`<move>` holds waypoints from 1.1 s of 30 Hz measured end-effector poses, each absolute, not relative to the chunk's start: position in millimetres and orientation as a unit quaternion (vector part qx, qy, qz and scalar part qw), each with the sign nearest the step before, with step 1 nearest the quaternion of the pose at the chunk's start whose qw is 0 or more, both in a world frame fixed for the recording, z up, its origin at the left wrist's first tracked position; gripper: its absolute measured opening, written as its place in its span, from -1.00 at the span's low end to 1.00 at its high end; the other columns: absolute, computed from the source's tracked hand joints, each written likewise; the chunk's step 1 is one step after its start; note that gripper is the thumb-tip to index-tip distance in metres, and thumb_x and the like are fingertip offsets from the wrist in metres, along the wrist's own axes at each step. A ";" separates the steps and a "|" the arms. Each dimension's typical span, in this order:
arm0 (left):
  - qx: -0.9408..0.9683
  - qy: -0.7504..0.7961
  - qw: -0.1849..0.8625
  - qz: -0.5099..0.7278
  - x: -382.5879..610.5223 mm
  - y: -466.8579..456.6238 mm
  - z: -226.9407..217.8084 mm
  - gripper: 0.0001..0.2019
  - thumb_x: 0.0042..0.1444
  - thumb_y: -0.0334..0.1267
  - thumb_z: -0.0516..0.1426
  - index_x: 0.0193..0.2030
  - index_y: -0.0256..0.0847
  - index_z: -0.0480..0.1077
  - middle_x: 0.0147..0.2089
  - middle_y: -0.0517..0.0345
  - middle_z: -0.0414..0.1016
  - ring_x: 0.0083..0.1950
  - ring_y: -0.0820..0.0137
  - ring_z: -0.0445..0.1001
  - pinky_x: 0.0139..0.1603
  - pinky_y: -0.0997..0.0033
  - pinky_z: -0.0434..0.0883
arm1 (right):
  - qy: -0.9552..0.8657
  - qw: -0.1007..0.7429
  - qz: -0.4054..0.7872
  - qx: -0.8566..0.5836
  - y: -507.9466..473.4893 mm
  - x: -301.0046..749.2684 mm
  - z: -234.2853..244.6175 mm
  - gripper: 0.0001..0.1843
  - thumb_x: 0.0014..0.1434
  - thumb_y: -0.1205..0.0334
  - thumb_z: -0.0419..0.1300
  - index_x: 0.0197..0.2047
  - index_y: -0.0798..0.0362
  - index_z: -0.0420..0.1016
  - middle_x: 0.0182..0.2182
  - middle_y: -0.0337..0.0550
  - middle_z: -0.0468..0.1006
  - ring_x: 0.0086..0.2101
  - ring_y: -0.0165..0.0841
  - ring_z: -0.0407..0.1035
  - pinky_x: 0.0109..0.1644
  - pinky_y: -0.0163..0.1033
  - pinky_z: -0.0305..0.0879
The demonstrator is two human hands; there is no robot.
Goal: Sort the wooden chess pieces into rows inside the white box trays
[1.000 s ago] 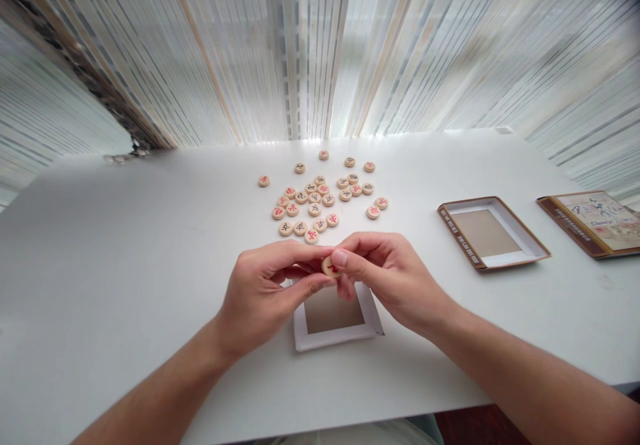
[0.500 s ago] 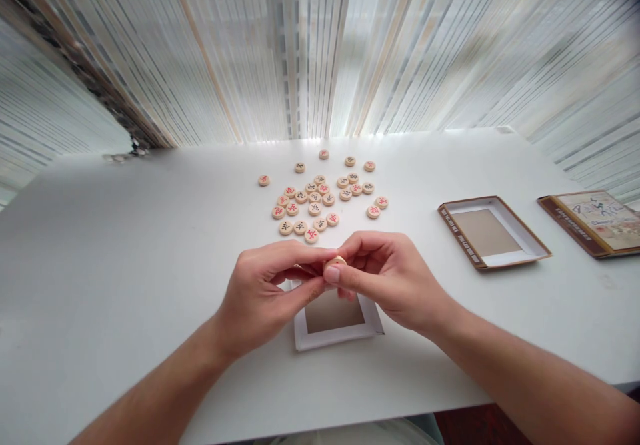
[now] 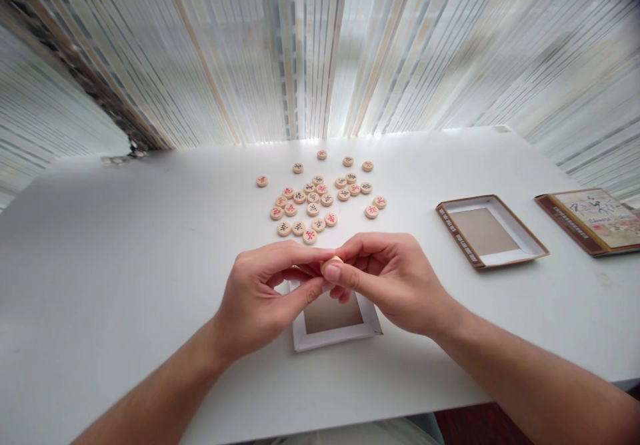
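Observation:
My left hand (image 3: 267, 292) and my right hand (image 3: 393, 278) meet at their fingertips over a small cardboard tray. Between them is a round wooden Chinese chess piece (image 3: 330, 263), tilted on edge, mostly covered by fingers. My right thumb and fingers pinch it, while the left thumb and forefinger close on its other side. Below lies the white-rimmed tray (image 3: 334, 336), partly hidden by my hands. Just beyond my hands, several more Chinese chess pieces (image 3: 310, 236) lie scattered, marked with red or black characters.
On the right of the white table (image 3: 150, 245) stands a brown-edged open box half (image 3: 493, 260). A printed box lid (image 3: 595, 222) lies farther right. String curtains (image 3: 320, 52) hang along the table's far edge.
My hands stay almost in place, with the piece turned slightly between the fingers. The whole view has shifted a little; the pieces and boxes on the table lie as before.

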State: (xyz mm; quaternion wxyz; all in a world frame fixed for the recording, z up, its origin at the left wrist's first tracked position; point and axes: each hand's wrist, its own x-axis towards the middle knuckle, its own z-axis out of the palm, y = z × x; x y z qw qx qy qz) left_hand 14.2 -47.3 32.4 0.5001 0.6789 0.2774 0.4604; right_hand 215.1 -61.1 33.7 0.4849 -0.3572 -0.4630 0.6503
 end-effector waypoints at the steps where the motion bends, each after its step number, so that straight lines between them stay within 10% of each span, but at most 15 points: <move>1: 0.680 0.277 0.499 0.461 14.2 -47.4 32.3 -0.58 0.21 -0.61 0.34 0.09 -0.06 0.71 -0.17 0.13 0.73 -0.24 0.37 0.75 -0.18 0.43 0.72 | -0.466 0.485 0.650 -0.355 -61.1 215.3 33.9 -0.82 0.06 0.30 0.64 -0.28 0.07 0.78 -0.49 -0.23 0.71 -0.48 -0.46 0.59 -0.34 -0.45 0.59; 33: 0.680 0.342 0.411 0.502 10.4 -45.2 28.6 -0.73 0.20 -0.54 0.39 -0.04 -0.13 0.72 -0.14 0.14 0.76 -0.15 0.40 0.71 -0.08 0.48 0.70 | -0.661 0.531 0.392 -0.357 -60.2 218.4 25.3 -0.74 0.30 0.44 0.39 0.00 -0.03 0.76 -0.18 -0.07 0.75 -0.19 -0.27 0.64 -0.16 -0.21 0.64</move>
